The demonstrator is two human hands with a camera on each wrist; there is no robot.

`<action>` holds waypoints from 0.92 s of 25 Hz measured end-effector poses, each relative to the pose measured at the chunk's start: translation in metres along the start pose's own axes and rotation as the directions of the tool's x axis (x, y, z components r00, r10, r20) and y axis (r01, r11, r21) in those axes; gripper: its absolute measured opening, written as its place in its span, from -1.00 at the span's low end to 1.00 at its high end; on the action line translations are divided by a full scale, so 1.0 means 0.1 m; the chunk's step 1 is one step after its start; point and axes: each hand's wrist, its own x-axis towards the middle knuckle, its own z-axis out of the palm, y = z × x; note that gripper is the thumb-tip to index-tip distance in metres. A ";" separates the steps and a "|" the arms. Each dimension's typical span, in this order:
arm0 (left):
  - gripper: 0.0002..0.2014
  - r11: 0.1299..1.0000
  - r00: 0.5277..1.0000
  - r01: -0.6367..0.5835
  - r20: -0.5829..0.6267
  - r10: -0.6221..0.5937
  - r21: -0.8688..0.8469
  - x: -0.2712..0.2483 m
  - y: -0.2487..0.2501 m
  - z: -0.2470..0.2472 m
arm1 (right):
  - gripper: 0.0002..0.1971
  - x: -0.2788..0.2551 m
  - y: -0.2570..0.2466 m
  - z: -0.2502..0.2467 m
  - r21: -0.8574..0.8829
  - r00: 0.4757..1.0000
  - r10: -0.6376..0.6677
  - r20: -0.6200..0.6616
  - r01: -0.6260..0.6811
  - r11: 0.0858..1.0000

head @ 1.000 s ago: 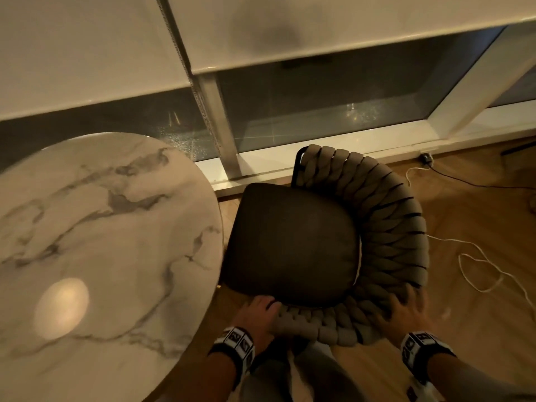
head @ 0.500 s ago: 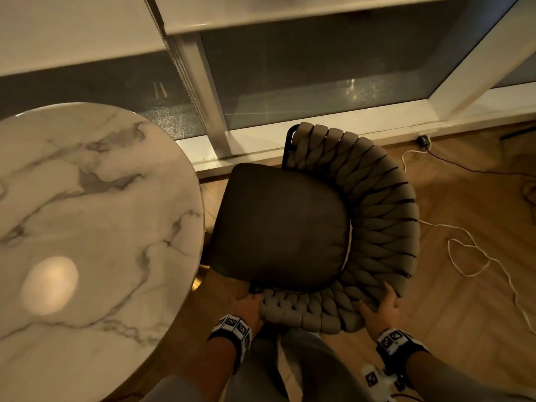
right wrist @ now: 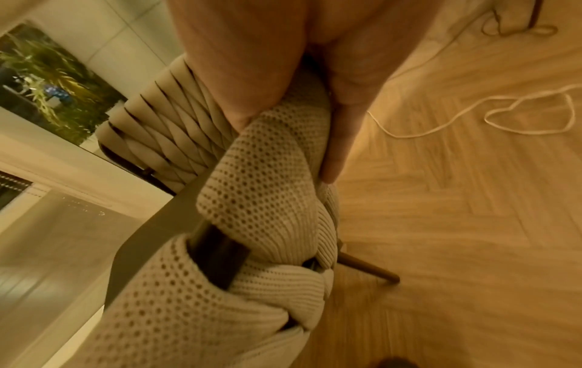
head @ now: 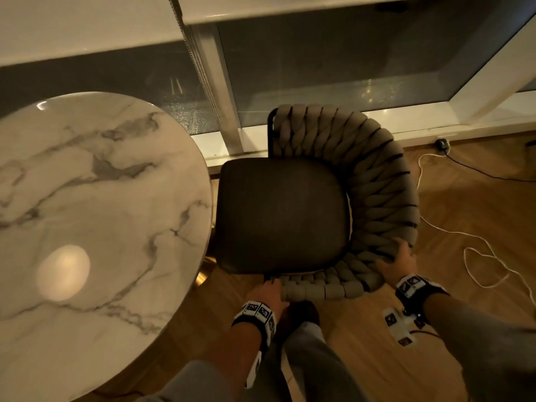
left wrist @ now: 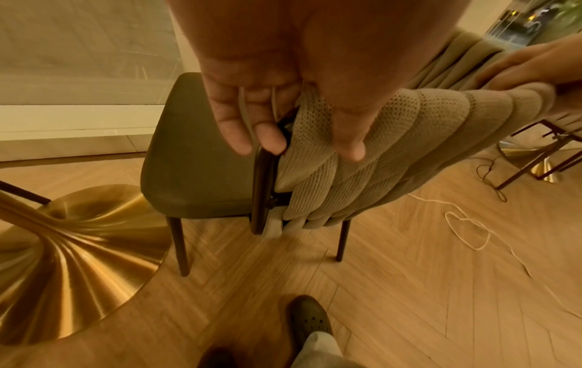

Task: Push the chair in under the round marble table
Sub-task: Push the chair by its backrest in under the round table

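Note:
The chair (head: 281, 213) has a dark seat and a curved backrest of thick beige woven straps (head: 377, 181). It stands right of the round marble table (head: 95, 204), its seat edge close to the tabletop rim. My left hand (head: 268, 294) grips the near end of the backrest, fingers and thumb wrapped over the straps and dark frame (left wrist: 264, 174). My right hand (head: 397, 261) grips the backrest further right; in the right wrist view its fingers (right wrist: 340, 139) curl over the knitted strap (right wrist: 267, 186).
The table's brass pedestal base (left wrist: 69, 261) flares wide on the wooden floor just left of the chair legs (left wrist: 181, 246). A window sill (head: 319, 126) runs behind the chair. White and dark cables (head: 470, 250) lie on the floor to the right. My shoe (left wrist: 307, 316) is behind the chair.
The chair has turned and shifted left, so its seat edge now sits closer to the tabletop rim. My right hand has slid further round the backrest; both hands keep their hold.

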 end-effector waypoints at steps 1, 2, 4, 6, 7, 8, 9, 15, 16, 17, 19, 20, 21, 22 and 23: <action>-0.51 1.000 1.000 0.004 -0.013 -0.004 0.009 0.03 0.04 -0.01 | -0.17 0.10 -0.06 -0.04 -0.020 0.999 -0.032 0.006 0.032 0.999; -0.51 1.000 1.000 0.013 -0.017 -0.013 0.016 0.06 0.06 -0.02 | -0.18 0.17 -0.12 -0.07 -0.041 0.998 -0.052 0.019 0.053 0.998; -0.52 1.000 0.999 0.027 -0.031 -0.027 0.006 0.09 0.06 -0.03 | -0.20 0.26 -0.22 -0.09 -0.064 0.995 -0.082 0.051 0.085 0.994; -0.54 0.999 0.998 0.035 -0.058 -0.037 -0.028 0.10 -0.02 -0.02 | -0.24 0.29 -0.31 -0.06 -0.085 0.990 -0.122 0.074 0.128 0.988; -0.55 0.999 0.997 0.039 -0.069 -0.042 -0.038 0.08 -0.08 -0.02 | -0.26 0.28 -0.34 -0.02 -0.089 0.986 -0.144 0.087 0.152 0.984; -0.56 0.998 0.995 0.045 -0.083 -0.048 -0.032 0.06 -0.14 -0.03 | -0.28 0.25 -0.39 0.01 -0.093 0.982 -0.159 0.103 0.169 0.981; -0.55 0.999 0.994 0.048 -0.098 -0.049 -0.015 0.04 -0.20 -0.04 | -0.28 0.24 -0.43 0.05 -0.087 0.977 -0.175 0.119 0.186 0.979; -0.43 0.988 0.987 0.139 -0.074 -0.144 -0.065 -0.15 -0.67 -0.09 | -0.28 -0.07 -0.79 0.35 -0.135 0.932 -0.244 0.268 0.287 0.948; -0.39 0.982 0.984 0.163 -0.056 -0.169 -0.100 -0.18 -0.78 -0.05 | -0.28 -0.15 -0.83 0.41 -0.142 0.926 -0.246 0.287 0.295 0.945; -0.36 0.976 0.981 0.179 -0.046 -0.186 -0.125 -0.21 -0.86 -0.02 | -0.29 -0.22 -0.86 0.48 -0.143 0.921 -0.246 0.301 0.298 0.944; -0.33 0.965 0.976 0.209 -0.030 -0.216 -0.155 -0.32 -1.04 0.02 | -0.30 -0.38 -0.93 0.63 -0.136 0.913 -0.244 0.328 0.301 0.944; -0.34 0.960 0.972 0.228 -0.022 -0.234 -0.164 -0.38 -1.12 0.04 | -0.31 -0.47 -0.95 0.70 -0.131 0.910 -0.239 0.338 0.297 0.946; -0.34 0.956 0.968 0.243 -0.021 -0.249 -0.165 -0.44 -1.20 0.05 | -0.31 -0.56 -0.97 0.78 -0.124 0.911 -0.227 0.344 0.283 0.951; -0.35 0.955 0.965 0.252 -0.028 -0.260 -0.156 -0.50 -1.26 0.06 | -0.30 -0.65 -0.98 0.84 -0.117 0.917 -0.199 0.347 0.253 0.961; -0.36 0.957 0.965 0.254 -0.035 -0.261 -0.143 -0.55 -1.31 0.08 | -0.30 -0.72 -0.97 0.89 -0.111 0.923 -0.161 0.350 0.211 0.971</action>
